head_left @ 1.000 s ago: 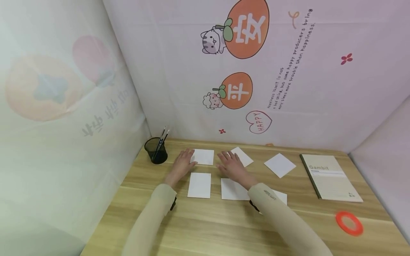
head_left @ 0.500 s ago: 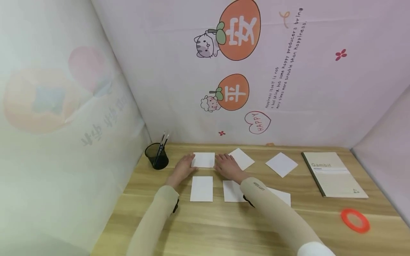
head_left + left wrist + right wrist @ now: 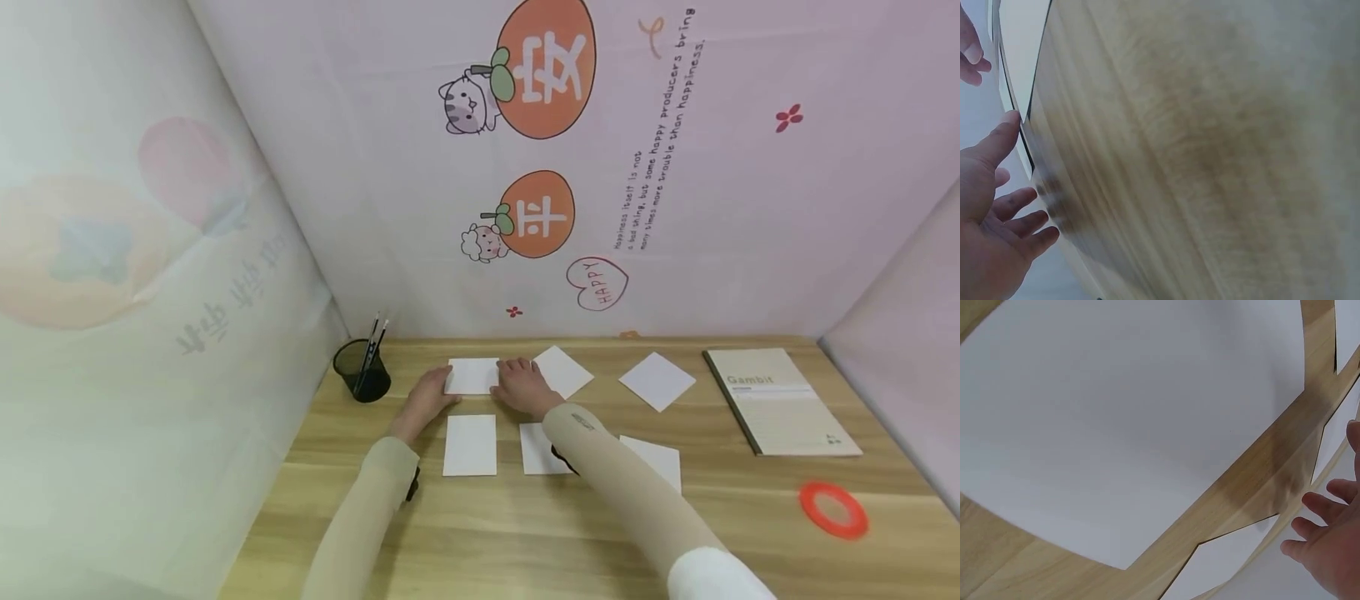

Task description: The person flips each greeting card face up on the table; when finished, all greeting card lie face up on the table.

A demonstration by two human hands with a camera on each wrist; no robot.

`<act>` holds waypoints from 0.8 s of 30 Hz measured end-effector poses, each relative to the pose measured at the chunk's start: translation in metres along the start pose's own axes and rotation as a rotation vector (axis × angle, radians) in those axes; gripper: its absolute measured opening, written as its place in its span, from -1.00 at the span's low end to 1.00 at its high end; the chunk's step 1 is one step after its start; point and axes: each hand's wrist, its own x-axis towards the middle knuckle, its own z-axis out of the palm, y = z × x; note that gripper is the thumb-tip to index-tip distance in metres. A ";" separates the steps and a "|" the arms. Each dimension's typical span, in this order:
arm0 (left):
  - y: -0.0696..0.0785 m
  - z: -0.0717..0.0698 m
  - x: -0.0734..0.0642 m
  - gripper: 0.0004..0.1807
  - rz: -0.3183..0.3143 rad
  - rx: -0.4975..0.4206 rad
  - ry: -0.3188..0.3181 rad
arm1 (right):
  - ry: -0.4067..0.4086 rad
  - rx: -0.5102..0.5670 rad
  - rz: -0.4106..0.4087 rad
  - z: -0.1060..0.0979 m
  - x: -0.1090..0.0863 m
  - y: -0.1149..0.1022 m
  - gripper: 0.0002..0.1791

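Observation:
A white card (image 3: 472, 377) lies in the back left of the group, between my two hands. My left hand (image 3: 424, 404) is at its left edge, fingers loosely extended; in the left wrist view the thumb (image 3: 1002, 134) reaches a card's edge. On the opposite side, my right hand (image 3: 522, 387) rests at the right edge with its fingers lightly bent, partly covering a tilted white card (image 3: 566, 371). Nearer to me lie an upright white card (image 3: 470, 446) and another card (image 3: 542, 452), partly under the right sleeve.
A tilted card (image 3: 657, 381) lies farther right, and one more card (image 3: 662, 458) shows beside the right forearm. A mesh pen cup (image 3: 362, 371) stands at the back left. At the right are a notebook (image 3: 783, 400) and a red tape ring (image 3: 834, 510). Fabric walls border the table.
My right hand has moved left from the tilted card to the right edge of the back left card. My left hand has drawn back to that card's left edge. The head view has shifted slightly.

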 end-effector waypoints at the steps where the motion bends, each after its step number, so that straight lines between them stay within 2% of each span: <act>1: 0.000 -0.001 0.001 -0.24 -0.002 0.002 0.003 | -0.004 -0.004 0.014 0.000 0.002 -0.001 -0.32; 7: 0.003 -0.007 0.003 -0.26 0.013 0.011 0.002 | -0.029 -0.015 0.074 0.001 0.011 -0.003 -0.28; 12: 0.001 -0.006 0.004 -0.28 0.031 0.051 0.007 | -0.046 -0.031 0.100 0.003 0.017 -0.008 -0.27; 19: 0.000 -0.003 0.007 -0.31 0.053 0.089 0.016 | -0.018 -0.030 0.135 0.009 0.024 -0.014 -0.33; 24: 0.002 -0.004 0.006 -0.37 0.053 0.081 0.018 | -0.006 -0.007 0.141 0.009 0.025 -0.020 -0.36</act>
